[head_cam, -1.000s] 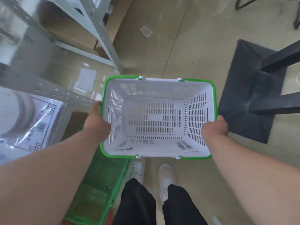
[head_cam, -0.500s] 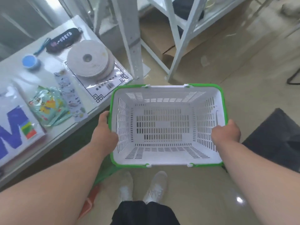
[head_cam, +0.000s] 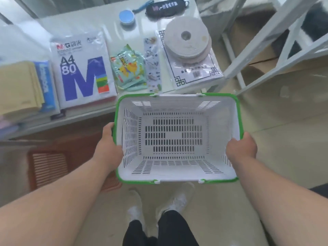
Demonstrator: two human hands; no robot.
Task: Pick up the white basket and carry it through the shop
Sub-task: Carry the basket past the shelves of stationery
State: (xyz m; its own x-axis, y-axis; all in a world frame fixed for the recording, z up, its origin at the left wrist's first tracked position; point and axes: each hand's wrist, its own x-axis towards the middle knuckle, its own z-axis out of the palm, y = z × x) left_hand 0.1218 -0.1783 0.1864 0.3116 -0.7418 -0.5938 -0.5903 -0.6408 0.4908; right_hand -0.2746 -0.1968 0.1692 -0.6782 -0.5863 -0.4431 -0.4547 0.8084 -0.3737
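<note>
On the white shelf [head_cam: 110,20] from ten to one o'clock lie, left to right: one stack of tan envelopes [head_cam: 18,87], one blue booklet [head_cam: 46,82] beside it, one pack of A4 paper [head_cam: 82,71], a small pile of green cartoon packets [head_cam: 128,68] whose count cannot be told, one strip of stickers [head_cam: 153,63], and one flat packet with a black border [head_cam: 192,68] bearing a stack of two pale tape rolls [head_cam: 187,39]. Behind these sit one blue round tub [head_cam: 126,16] and one black eye mask [head_cam: 166,6]. One red-brown basket [head_cam: 48,168] rests on the floor at eight o'clock.

One white basket [head_cam: 177,110] with a green rim is held in the air at centre, its far edge just before the shelf front. Nothing lies inside it.

The left hand [head_cam: 108,148] grips the rim at nine o'clock of the basket, fingers curled under the edge, forearm stretched forward. The right hand [head_cam: 241,148] clasps the rim at three o'clock in a closed fist, arm likewise extended. Two white shoes [head_cam: 179,201] show at six o'clock below.
</note>
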